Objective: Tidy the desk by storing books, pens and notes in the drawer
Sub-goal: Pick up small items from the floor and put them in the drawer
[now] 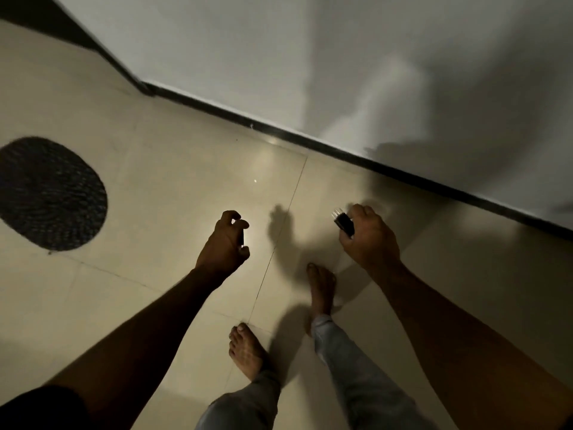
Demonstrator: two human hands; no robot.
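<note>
Gripping pens (343, 223) w/ right hand (370, 238) fingers (361, 211) curled; left hand (223, 243) pinches small dark thing (241, 240).

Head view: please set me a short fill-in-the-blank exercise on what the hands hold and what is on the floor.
1. The bundle of pens is gripped by the person's ____ hand.
2. The left hand curls its fingers round a small dark object, above the tiled ____.
3. The round mat lies to the person's ____.
4. Both feet are ____, with no shoes or socks.

Missing words: right; floor; left; bare.
</note>
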